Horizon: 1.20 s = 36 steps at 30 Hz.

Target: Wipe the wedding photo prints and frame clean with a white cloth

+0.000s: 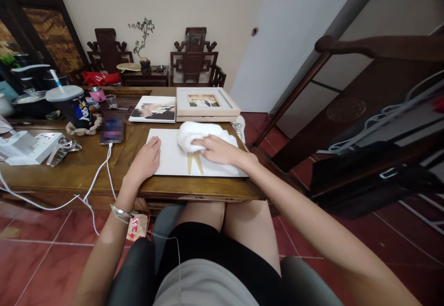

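A flat white board [169,151] with a gold two-legged shape [195,163] on it lies near the table's front edge. My right hand [218,151] grips a bunched fluffy white towel [194,132], which rests on the board and covers much of its upper and right part. At the board's left edge my left hand [147,157] lies flat with its fingers stretched out, touching the surface. Behind the board are a photo panel [156,109] on the left and a pale framed picture [204,100] on the right.
To the left are a lidded cup with a straw [71,107], a phone [113,130] on a white cable [92,185], and a white power strip [34,148]. A dark wooden chair [347,107] stands at the right. Carved chairs [196,56] stand along the back wall.
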### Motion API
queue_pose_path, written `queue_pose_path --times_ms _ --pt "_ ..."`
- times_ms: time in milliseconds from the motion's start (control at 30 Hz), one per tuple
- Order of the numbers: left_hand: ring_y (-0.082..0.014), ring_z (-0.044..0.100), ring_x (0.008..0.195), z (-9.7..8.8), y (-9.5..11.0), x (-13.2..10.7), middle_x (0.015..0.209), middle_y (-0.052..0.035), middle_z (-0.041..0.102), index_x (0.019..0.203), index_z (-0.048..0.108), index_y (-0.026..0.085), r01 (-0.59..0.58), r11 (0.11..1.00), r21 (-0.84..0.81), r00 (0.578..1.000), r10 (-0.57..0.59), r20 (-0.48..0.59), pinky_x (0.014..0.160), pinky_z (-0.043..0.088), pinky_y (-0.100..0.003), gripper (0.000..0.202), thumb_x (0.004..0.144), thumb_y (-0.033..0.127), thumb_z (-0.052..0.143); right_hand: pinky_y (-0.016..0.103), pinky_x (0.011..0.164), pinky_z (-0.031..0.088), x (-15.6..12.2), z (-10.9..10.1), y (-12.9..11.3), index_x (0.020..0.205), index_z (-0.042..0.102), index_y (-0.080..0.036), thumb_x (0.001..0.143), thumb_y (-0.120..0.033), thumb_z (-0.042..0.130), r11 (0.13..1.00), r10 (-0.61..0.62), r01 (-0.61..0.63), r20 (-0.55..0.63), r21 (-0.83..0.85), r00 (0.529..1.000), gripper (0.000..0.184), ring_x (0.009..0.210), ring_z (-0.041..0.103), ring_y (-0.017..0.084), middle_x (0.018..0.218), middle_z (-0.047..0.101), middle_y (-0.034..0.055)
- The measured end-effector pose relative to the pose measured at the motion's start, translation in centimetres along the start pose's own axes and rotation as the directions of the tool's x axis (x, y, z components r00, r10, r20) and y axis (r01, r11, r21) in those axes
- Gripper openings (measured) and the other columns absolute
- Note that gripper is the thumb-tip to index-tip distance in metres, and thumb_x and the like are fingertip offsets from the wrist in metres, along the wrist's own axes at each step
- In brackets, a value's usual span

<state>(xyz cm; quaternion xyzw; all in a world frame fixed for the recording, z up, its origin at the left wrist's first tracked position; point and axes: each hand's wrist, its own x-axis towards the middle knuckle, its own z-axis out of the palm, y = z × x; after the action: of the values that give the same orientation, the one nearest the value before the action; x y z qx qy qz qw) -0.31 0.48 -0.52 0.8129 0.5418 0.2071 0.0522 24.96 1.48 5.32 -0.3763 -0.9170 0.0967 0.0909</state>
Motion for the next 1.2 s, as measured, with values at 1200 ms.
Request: queue_pose_path --times_ms 1200 --pt "-0.0283 0.035 0.142 0.4 -0.5 0.2 0.148 -0.0215 0.043 0.135 0.047 0.002 -0.009 1.000 -0.003 1.000 0.009 -0.019 0.117 0.029 -0.046 0.049 0.095 0.022 0.028 0.064 0.109 0.022 4.6 2.7 -4.0 0.123 0.059 -0.009 0.082 -0.008 0.046 0.975 -0.012 0.015 0.016 -0.221 1.000 0.043 0.138 0.032 0.038 0.147 0.044 0.0214"
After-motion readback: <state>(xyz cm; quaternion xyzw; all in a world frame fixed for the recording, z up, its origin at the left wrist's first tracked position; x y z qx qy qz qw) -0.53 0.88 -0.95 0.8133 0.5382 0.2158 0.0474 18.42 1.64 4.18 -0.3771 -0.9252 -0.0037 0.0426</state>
